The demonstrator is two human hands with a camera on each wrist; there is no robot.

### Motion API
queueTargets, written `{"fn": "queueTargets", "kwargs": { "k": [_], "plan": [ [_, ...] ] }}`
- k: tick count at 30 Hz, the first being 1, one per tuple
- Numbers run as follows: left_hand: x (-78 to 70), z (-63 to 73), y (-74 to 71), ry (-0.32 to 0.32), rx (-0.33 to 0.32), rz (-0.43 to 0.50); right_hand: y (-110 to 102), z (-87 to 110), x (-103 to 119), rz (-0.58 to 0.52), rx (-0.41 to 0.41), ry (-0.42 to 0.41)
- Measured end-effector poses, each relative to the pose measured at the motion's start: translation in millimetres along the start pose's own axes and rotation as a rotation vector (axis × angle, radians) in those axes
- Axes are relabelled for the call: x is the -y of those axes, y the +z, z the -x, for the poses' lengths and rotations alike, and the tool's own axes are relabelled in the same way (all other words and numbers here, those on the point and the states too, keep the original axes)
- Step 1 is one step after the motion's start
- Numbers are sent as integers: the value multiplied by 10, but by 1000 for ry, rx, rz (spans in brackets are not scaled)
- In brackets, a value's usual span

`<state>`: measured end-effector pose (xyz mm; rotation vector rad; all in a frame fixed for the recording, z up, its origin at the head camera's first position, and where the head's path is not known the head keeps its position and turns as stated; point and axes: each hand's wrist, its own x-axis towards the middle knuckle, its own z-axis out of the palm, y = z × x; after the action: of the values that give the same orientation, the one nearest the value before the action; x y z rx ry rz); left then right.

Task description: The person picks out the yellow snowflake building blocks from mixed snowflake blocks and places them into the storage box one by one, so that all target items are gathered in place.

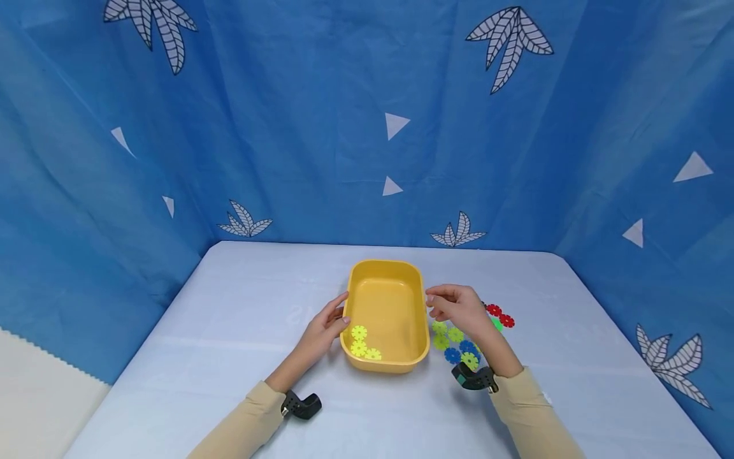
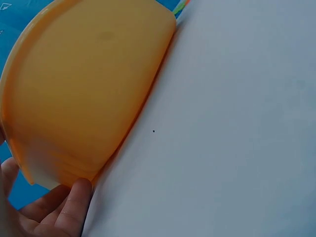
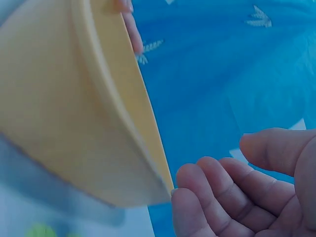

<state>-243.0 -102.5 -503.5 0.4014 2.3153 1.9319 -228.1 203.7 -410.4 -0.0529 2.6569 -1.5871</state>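
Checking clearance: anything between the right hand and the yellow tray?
Nothing visible: the right hand is beside the yellow tray; the yellow-green notched discs outside it lie off to the near side.

The left hand holds a yellow-orange tub, with one fingertip by its bottom edge. The tub sits on a white table with a tiny black dot. Blue cloth shows behind.
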Motion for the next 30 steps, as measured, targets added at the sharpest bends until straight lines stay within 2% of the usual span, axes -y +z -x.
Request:
{"fn": "queueTargets", "kwargs": {
  "k": [6, 15, 21, 30],
  "plan": [
    [4, -10, -5, -11, -9, -4, -140, 16, -143, 47, -19, 58],
    [-12, 13, 16, -12, -12, -1, -138, -35, -426, 97, -22, 182],
    [15, 13, 17, -7, -8, -11, -149, -84, -552, 172, -29, 211],
    [25, 10, 11, -1, -9, -25, -151, -78, -613, 276, 12, 233]
  ]
}}
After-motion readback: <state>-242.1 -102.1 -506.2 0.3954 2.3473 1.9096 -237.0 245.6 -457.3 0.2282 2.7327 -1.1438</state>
